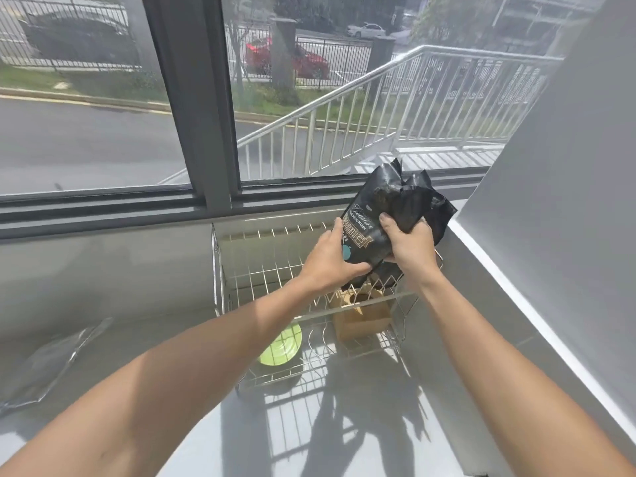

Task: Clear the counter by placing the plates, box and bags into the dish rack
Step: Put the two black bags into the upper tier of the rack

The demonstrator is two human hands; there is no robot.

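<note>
A black printed bag (382, 208) is held upright over the right end of the wire dish rack (261, 277). My left hand (332, 259) grips its lower left side and my right hand (409, 242) clasps its crumpled middle. More black bag material (442, 215) shows behind my right hand; whether it is a second bag I cannot tell. Inside the rack a brown cardboard box (361, 315) stands at the right, and a green plate (282, 347) leans in the front slots, partly hidden by my left forearm.
The rack sits on a grey counter (309, 425) below a large window (192, 98). A white wall (550, 218) slants close along the right side. A clear plastic sheet or bag (44, 366) lies on the counter at the left.
</note>
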